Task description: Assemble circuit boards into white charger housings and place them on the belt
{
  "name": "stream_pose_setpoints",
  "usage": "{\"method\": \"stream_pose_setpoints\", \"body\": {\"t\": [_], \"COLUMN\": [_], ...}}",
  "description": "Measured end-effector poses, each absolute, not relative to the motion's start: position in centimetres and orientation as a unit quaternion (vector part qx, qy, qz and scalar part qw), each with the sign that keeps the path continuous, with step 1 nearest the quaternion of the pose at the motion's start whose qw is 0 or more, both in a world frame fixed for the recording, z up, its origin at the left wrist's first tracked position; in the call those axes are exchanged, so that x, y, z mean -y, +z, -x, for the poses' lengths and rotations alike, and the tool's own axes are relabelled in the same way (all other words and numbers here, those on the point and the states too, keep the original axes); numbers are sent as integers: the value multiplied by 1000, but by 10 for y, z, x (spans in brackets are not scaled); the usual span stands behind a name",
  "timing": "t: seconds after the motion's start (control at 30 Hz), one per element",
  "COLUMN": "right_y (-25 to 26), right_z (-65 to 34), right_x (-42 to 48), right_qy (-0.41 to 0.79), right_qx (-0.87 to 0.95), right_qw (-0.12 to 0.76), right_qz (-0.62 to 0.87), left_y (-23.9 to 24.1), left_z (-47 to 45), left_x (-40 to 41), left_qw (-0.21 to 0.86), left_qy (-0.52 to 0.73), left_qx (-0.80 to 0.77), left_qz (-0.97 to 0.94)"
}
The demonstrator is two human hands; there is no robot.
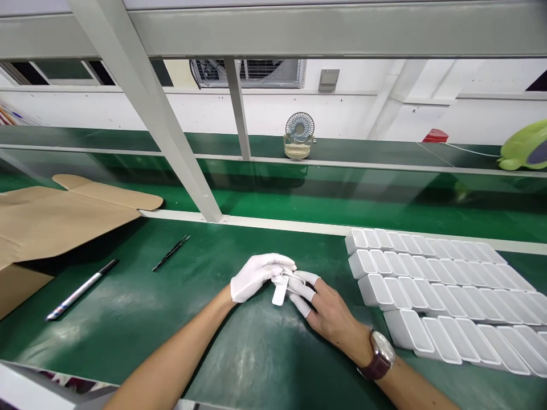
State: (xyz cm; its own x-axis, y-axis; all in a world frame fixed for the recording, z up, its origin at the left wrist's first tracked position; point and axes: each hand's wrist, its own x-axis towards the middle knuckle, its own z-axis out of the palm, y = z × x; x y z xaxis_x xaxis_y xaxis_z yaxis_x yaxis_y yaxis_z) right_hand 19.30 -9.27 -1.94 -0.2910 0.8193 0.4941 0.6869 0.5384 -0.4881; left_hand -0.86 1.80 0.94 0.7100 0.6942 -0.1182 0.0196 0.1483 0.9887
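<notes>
My left hand (260, 277), in a white glove, is closed around a small white plastic piece (280, 290) with a flat, rounded tab hanging from it. From the other side, my right hand (329, 304) grips the same piece with white-covered fingertips. The two hands meet just above the green tabletop (239, 347). Fingers hide most of the piece, so its full shape cannot be made out. To the right stand several rows of white rectangular plastic boxes (408, 331), set closely side by side and leaning.
On the left lie black tweezers (171, 253), a silver-and-black pen-like tool (81, 290) and an open cardboard box (64, 213). A slanted metal post (158, 114) rises behind. A small fan (299, 134) stands on the back ledge; a green object (523, 145) is at far right.
</notes>
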Motion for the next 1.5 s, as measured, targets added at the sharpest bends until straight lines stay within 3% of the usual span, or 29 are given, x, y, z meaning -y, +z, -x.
{"method": "stream_pose_setpoints", "body": {"t": [0.1, 0.23, 0.47, 0.93, 1.07, 1.17, 1.3, 1.4, 1.5], "right_y": [-22, -24, -12, -5, -10, -17, -28, -31, -28], "right_z": [-192, -191, -185, -179, -186, -195, -200, -198, -197], "right_x": [92, 87, 85, 89, 88, 86, 86, 88, 89], "right_qy": [154, 384, 623, 697, 602, 371, 104, 43, 36], "right_qx": [769, 562, 326, 230, 317, 521, 725, 763, 763], "right_qw": [407, 563, 590, 570, 584, 562, 456, 416, 430], "right_qz": [469, 469, 398, 371, 442, 526, 507, 493, 482], "left_y": [10, 7, 14, 13, 17, 15, 1, -6, -6], "left_z": [7, 2, -9, -9, -8, -6, -4, -3, -2], "left_x": [-18, -15, 14, 19, 13, 5, -2, -3, -4], "left_qw": [682, 652, 351, 297, 290, 278, 254, 240, 234], "left_qy": [248, 315, 329, 335, 289, 216, 180, 188, 198], "left_qx": [-304, -309, -277, -283, -301, -331, -352, -366, -364], "left_qz": [-618, -617, -832, -848, -861, -875, -883, -879, -879]}}
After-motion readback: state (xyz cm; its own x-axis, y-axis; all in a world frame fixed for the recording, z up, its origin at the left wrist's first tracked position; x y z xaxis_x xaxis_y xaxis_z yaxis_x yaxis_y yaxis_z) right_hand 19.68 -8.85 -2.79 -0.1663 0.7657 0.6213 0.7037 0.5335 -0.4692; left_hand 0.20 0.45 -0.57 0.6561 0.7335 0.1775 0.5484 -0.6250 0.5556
